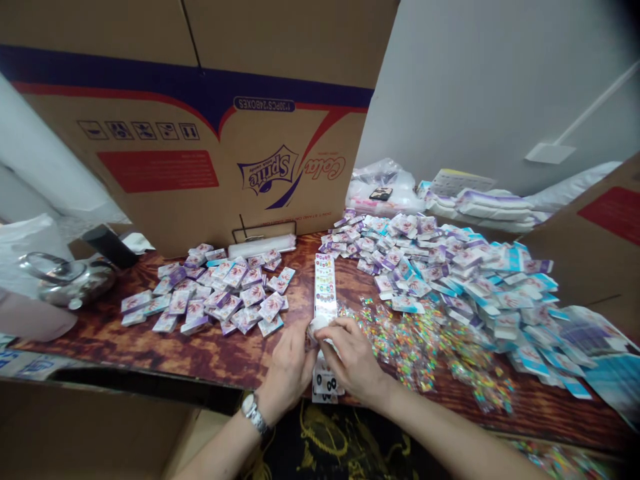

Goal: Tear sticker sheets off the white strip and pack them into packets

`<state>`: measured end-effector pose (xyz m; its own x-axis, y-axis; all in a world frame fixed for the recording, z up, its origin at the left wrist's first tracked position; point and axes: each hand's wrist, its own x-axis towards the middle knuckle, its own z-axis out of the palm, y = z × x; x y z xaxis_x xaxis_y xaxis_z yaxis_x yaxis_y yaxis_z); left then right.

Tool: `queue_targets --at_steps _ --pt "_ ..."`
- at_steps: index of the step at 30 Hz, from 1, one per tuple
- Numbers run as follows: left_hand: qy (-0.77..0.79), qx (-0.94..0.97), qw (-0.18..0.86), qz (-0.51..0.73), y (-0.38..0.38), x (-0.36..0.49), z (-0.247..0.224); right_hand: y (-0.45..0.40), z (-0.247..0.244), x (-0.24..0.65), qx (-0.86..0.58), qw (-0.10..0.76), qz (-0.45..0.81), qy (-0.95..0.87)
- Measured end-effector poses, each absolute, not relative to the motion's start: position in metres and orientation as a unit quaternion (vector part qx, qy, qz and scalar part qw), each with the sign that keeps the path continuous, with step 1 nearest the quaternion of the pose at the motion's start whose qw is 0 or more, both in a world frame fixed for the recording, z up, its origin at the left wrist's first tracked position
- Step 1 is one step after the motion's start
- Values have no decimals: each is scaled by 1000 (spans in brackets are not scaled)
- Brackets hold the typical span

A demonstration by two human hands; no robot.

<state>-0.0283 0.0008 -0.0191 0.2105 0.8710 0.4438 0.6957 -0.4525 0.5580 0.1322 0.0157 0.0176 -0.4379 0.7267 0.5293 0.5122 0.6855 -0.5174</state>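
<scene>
My left hand [289, 363] is closed around a small white printed box [315, 328], mostly hidden by the fingers. From the other side, my right hand [356, 360] pinches at the white upper end of the same box. Beneath and beyond both hands lies a long strip of sticker sheets [325, 285] with rows of small round coloured pictures. Its near end, with black round marks, hangs at the table's front edge. To the right of my right hand lie many small clear packets of coloured candy [417, 347].
A heap of closed small boxes [220, 290] lies left, and a larger pile of small boxes [450, 260] right. A big cardboard carton [165, 153] stands behind. A metal kettle [77, 283] is at the left end of the wood-patterned table [200, 353]; plastic bags [385, 190] lie at the back.
</scene>
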Motion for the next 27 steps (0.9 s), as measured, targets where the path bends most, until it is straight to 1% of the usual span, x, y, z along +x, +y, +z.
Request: queue_targets --at_steps 2,4,11,13,16,19,21,24,27 --pt "507 768 126 370 0 -29 -20 18 14 135 -348 370 113 -854" --pt "504 767 134 374 -1 -30 -19 20 14 138 -336 363 109 -862" --pt "479 763 208 381 -6 -26 -8 26 28 139 -331 341 192 -859" --pt "475 761 216 385 -6 -25 -6 26 29 137 -329 347 208 -853" --pt "477 760 203 392 -7 -26 -6 25 28 136 -367 366 236 -822" --pt "469 768 193 392 -7 -27 -7 21 26 133 -429 369 326 -757" --pt "459 775 184 394 -6 -27 -7 16 25 130 -447 387 380 -711" --pt "461 780 145 398 -6 -25 -8 9 25 126 -443 435 390 -680" --pt "476 780 93 396 -6 -23 -11 6 25 124 -435 448 398 -672"
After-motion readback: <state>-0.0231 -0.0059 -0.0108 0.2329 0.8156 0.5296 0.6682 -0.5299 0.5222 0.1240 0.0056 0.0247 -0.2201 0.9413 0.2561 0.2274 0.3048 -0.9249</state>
